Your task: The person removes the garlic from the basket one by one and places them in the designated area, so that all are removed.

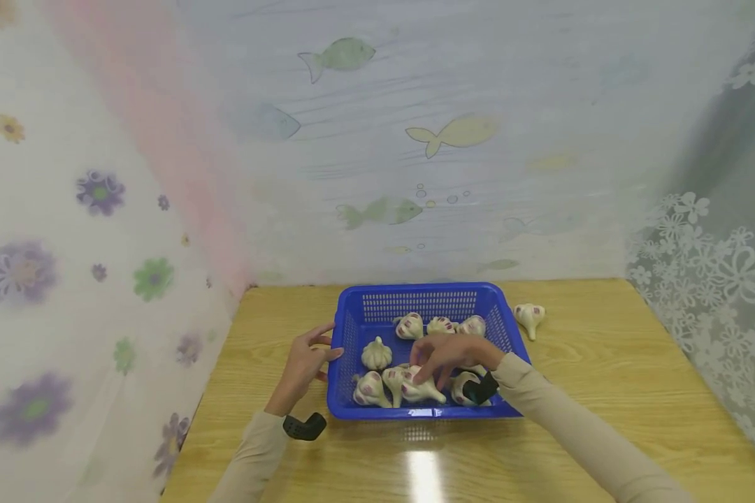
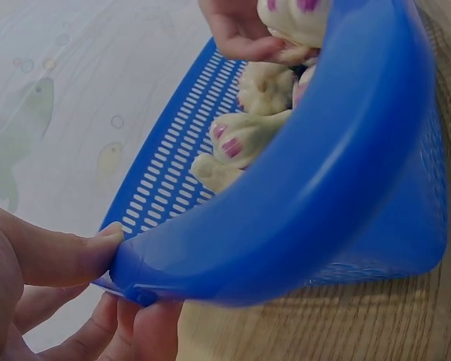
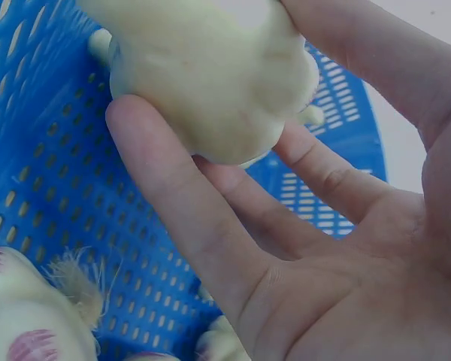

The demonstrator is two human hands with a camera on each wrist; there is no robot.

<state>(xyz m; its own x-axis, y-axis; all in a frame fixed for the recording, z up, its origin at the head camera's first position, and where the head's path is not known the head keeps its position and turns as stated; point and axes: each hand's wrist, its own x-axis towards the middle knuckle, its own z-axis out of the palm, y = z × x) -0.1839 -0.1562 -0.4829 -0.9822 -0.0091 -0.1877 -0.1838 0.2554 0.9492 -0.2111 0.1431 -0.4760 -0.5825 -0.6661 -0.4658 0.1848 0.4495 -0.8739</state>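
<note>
Centrally, low in frame, blue basket of garlic bulbs sat on wooden bench. Person's left grip pinched left rim; right grip held one bulb over basket. Loose bulb lay at right.

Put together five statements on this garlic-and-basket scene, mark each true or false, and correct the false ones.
1. The left hand grips the rim of a blue, rectangular, slotted plastic basket. True.
2. The right hand holds a cream-white, rounded garlic bulb. True.
3. Nothing else is in the basket. False: several other cream-white garlic bulbs, some purple-marked, lie inside it.
4. Every bulb in view is within the basket. False: one stray purple-marked bulb lies on the light-brown, wood-grained table, to the basket's right in the head view.
5. The pale backdrop behind the table shows fish drawings. True.
</note>
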